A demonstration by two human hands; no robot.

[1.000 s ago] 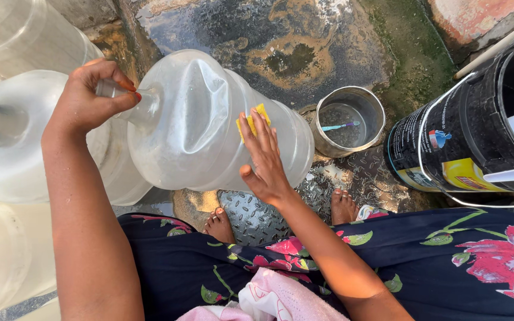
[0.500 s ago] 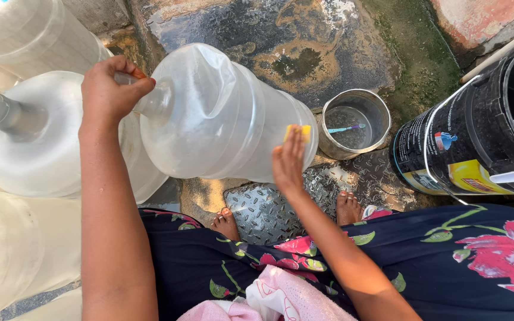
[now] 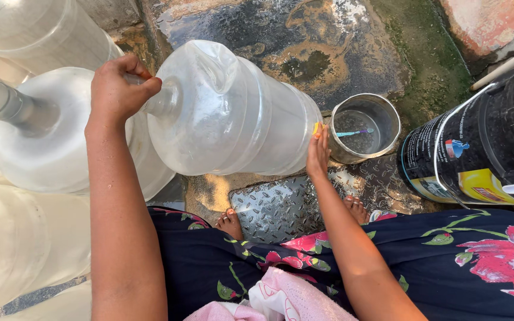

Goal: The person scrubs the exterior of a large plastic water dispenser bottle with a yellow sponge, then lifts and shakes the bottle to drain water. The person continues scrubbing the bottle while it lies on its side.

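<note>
A large clear plastic water jug [image 3: 227, 113] lies tilted on its side above the wet ground. My left hand [image 3: 117, 89] is closed around its neck at the left. My right hand [image 3: 318, 151] presses a small yellow sponge [image 3: 316, 129] against the jug's bottom end at the right. Only the sponge's top edge shows above my fingers.
A steel pot [image 3: 365, 126] holding water and a thin brush stands right of the jug. A black bucket [image 3: 477, 148] sits at the far right. Several more clear jugs [image 3: 43, 142] crowd the left side. My bare feet rest on a checkered metal plate [image 3: 281, 205].
My right hand has slid with the sponge from the jug's side wall to its bottom end. The jug has tilted and shifted slightly; my left hand kept its hold on the neck.
</note>
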